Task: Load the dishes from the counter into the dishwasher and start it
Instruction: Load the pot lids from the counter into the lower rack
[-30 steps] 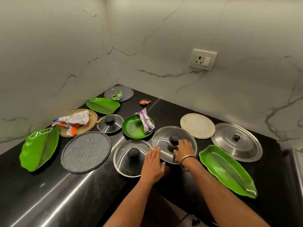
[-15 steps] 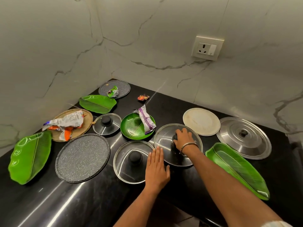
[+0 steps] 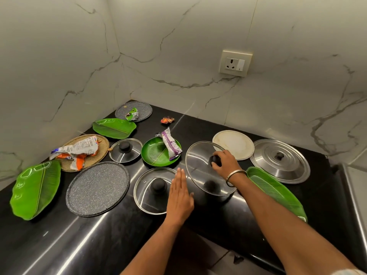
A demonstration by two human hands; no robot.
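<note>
Curled around the black knob, my right hand (image 3: 225, 162) grips the large round glass lid with the steel rim (image 3: 206, 167) and has it tipped up on edge, near rim low by the black stone counter (image 3: 198, 241), far rim raised toward the round cream plate (image 3: 233, 144). The lid faces left, so its broad face looks toward my other hand.

My left hand (image 3: 180, 195) lies flat, fingers straight and together, holding nothing; it sits over the right edge of the second glass lid with a black knob (image 3: 154, 190), though whether it presses down or just hovers I cannot tell. That knob is just left of my fingers, so the left hand is plainly the nearer one for it, while the right already has its load.

I judge the next move is carrying the tilted lid off toward the dishwasher, which is not in sight; the long green leaf-shaped plate (image 3: 276, 192) lies directly under my right forearm, so lifting clear before swinging back seems wise.

Still waiting on the counter are the domed steel lid (image 3: 280, 160), the round green plate (image 3: 160, 152) with a purple wrapper (image 3: 170, 145) resting in it, and the speckled grey round platter (image 3: 98, 188).
</note>
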